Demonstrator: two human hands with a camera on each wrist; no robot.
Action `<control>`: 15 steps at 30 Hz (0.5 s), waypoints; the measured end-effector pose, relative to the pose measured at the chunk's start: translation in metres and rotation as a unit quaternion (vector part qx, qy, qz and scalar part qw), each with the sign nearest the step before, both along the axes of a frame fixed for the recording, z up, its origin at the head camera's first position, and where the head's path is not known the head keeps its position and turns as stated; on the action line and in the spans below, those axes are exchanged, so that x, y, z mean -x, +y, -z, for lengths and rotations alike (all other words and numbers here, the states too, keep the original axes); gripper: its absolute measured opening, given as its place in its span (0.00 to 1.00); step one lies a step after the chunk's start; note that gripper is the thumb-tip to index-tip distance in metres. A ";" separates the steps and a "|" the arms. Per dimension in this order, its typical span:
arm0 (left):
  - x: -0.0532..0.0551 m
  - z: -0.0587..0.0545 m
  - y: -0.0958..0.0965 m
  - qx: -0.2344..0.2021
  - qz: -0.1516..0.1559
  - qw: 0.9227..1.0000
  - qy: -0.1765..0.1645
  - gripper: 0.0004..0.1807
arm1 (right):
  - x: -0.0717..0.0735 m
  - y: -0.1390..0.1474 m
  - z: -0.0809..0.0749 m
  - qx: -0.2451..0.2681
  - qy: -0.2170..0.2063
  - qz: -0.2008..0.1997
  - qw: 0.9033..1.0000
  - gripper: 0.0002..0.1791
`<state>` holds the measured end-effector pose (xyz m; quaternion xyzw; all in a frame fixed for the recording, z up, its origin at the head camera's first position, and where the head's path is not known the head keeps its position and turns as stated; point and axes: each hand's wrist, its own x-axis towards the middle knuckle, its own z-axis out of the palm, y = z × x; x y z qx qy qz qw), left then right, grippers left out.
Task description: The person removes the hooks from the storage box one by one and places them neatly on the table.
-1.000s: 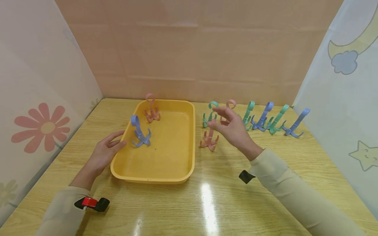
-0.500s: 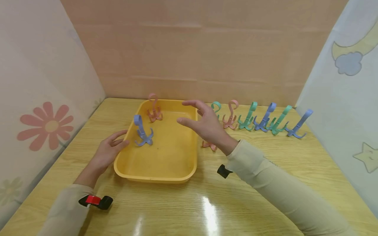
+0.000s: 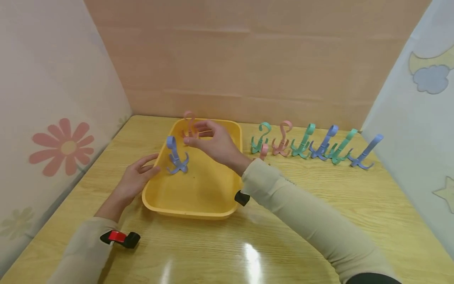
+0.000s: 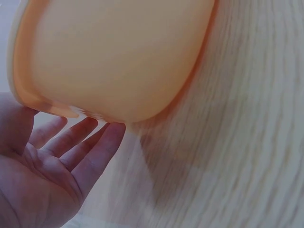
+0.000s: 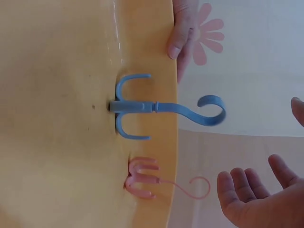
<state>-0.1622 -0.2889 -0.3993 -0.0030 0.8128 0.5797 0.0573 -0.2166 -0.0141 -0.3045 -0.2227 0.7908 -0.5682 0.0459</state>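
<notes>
My left hand (image 3: 134, 180) holds the left side of a yellow plastic tray (image 3: 209, 189), the thumb over its rim and the fingers against the outer wall, as the left wrist view shows. Inside the tray a blue four-claw hanger hook (image 3: 178, 161) stands upright near the left wall. Behind it stands a pink hanger hook (image 5: 142, 179). Above the tray my right hand (image 3: 221, 146) reaches toward the pink hook, thumb and fingers spread. In the right wrist view a gap separates its fingers (image 5: 240, 183) from that hook.
Right of the tray runs a row of hooks: green (image 3: 260, 142), pink (image 3: 283, 138), then several more in green and blue. Another pink hook (image 3: 264, 150) stands in front, mostly hidden by my right forearm. Walls border the table (image 3: 301, 244) at the back and sides.
From above the pink hook on the table, my right hand has moved left over the tray to near the pink hook inside. The left hand keeps its hold on the tray.
</notes>
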 end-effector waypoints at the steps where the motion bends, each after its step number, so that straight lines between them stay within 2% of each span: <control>1: 0.000 0.000 0.001 -0.003 0.001 1.000 -0.001 0.34 | 0.001 -0.004 0.002 0.003 -0.004 -0.005 1.000 0.30; 6: 0.001 -0.001 0.003 -0.014 0.004 1.000 -0.008 0.34 | 0.008 -0.023 0.014 0.003 -0.022 -0.023 0.999 0.32; 11: 0.001 -0.002 0.002 -0.011 0.001 1.000 -0.015 0.34 | 0.012 -0.039 0.025 -0.031 -0.035 -0.017 0.999 0.34; 15: 0.000 -0.002 0.002 -0.012 0.000 1.000 -0.011 0.34 | 0.014 -0.047 0.030 -0.028 -0.047 -0.011 0.998 0.34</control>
